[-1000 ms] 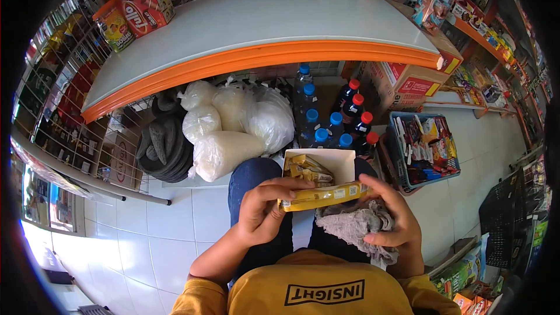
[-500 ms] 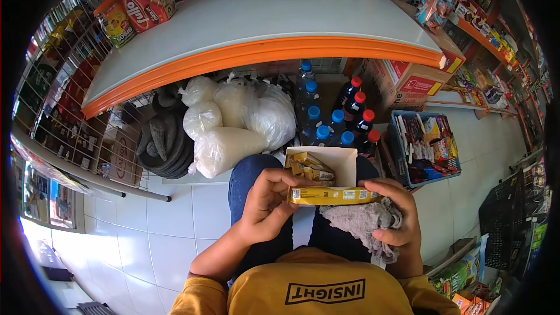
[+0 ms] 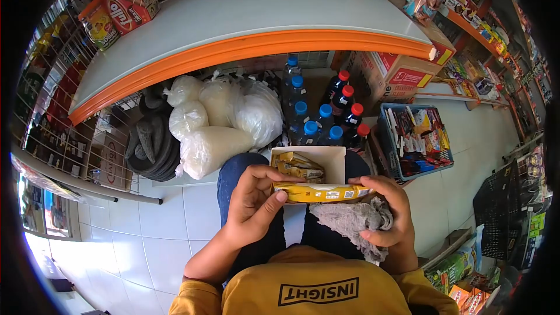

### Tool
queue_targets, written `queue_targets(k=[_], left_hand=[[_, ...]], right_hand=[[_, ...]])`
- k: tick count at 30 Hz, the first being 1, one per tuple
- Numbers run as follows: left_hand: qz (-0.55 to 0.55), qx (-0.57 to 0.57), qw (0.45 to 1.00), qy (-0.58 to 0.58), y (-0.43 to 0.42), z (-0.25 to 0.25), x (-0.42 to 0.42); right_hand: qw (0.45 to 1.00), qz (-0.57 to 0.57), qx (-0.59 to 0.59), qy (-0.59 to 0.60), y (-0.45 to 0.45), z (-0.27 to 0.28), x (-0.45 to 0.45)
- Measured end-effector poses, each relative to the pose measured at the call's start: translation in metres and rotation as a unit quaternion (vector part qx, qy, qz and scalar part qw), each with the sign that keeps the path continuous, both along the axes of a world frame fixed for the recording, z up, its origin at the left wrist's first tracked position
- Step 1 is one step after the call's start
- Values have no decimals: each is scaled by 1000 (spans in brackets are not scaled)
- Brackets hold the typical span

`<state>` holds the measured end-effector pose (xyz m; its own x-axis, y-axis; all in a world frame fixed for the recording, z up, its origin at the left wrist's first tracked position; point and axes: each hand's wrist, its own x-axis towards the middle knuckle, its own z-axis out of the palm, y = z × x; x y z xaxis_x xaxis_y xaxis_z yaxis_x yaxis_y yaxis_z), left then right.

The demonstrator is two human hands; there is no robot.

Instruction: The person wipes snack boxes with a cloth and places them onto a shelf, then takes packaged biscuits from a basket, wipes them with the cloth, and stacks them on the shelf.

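A yellow cardboard box (image 3: 318,193) with an open top and white inside sits over my knees. Gold-wrapped packets (image 3: 298,167) lie in its left part. My left hand (image 3: 255,201) grips the left end, thumb pressed on the printed front face and fingers at the rim. At the right end, my right hand (image 3: 392,213) holds the box's corner with its upper fingers. A crumpled grey rag (image 3: 353,226) is also held in that hand, hanging just below the box.
Ahead is a white shelf (image 3: 245,14) with an orange edge. Beneath it are bags of white contents (image 3: 213,149), stone mortars (image 3: 153,149), and several bottles (image 3: 324,118). A blue basket of packets (image 3: 417,143) stands right, a black crate (image 3: 496,213) farther right.
My left thumb has moved up onto the box's front face, and the box has tilted slightly. The whole scene has shifted a little left in view.
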<state>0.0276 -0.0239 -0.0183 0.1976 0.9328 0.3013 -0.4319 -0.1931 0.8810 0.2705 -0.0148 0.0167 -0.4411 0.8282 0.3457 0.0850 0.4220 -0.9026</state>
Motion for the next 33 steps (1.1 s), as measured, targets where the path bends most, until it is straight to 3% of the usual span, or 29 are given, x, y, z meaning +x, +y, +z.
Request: queue_targets(k=[4, 10, 13, 20, 33], left_hand=[[40, -17, 999, 11, 0, 1, 2], [0, -22, 999, -29, 3, 1, -4], [10, -20, 1000, -10, 3, -2, -4], [-6, -25, 999, -35, 2, 0, -2], [-34, 14, 999, -20, 2, 1, -4]], right_hand=[[998, -10, -27, 47, -3, -7, 0], [999, -9, -3, 42, -2, -13, 7], [990, -28, -59, 127, -8, -20, 3], [999, -11, 16, 31, 0, -15, 8], [998, -59, -25, 8, -1, -8, 2]])
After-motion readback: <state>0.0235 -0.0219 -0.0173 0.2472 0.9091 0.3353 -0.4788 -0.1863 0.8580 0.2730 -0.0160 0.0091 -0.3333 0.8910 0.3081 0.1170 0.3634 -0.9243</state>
